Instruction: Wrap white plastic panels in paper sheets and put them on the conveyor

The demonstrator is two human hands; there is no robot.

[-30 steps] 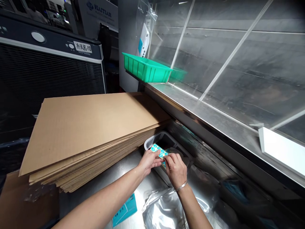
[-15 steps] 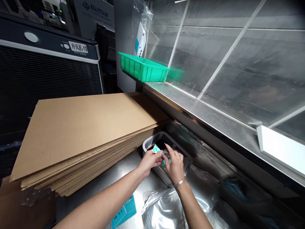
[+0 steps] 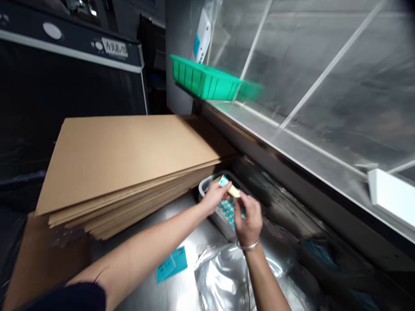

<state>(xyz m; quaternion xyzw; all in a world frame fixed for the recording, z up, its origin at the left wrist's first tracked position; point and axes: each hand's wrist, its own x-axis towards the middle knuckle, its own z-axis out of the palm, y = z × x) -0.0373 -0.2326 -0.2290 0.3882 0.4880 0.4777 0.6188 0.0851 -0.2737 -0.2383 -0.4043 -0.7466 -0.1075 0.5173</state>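
My left hand point(image 3: 214, 198) is closed on a short strip of stickers point(image 3: 234, 191) with blue round prints and a pale yellow backing. The thumb and fingers of my right hand point(image 3: 250, 218), which has a bracelet at the wrist, pinch the strip's right end. Just beneath both hands, a sheet of blue round stickers point(image 3: 226, 211) lies over a grey plastic bin point(image 3: 202, 186). The fingers partly hide the sheet, and the bin's inside is mostly covered.
A tall stack of cardboard sheets point(image 3: 129, 147) stands to the left. Clear plastic bags point(image 3: 223, 276) and a blue card point(image 3: 171, 264) lie on the metal table point(image 3: 191, 229). Above are a ledge point(image 3: 259, 125), a green tray point(image 3: 207, 80) and a white box point(image 3: 394, 196).
The strip between my hands now stretches out with its yellow backing showing, and my right hand has moved slightly right. More of the sticker sheet below is visible. The view has shifted.
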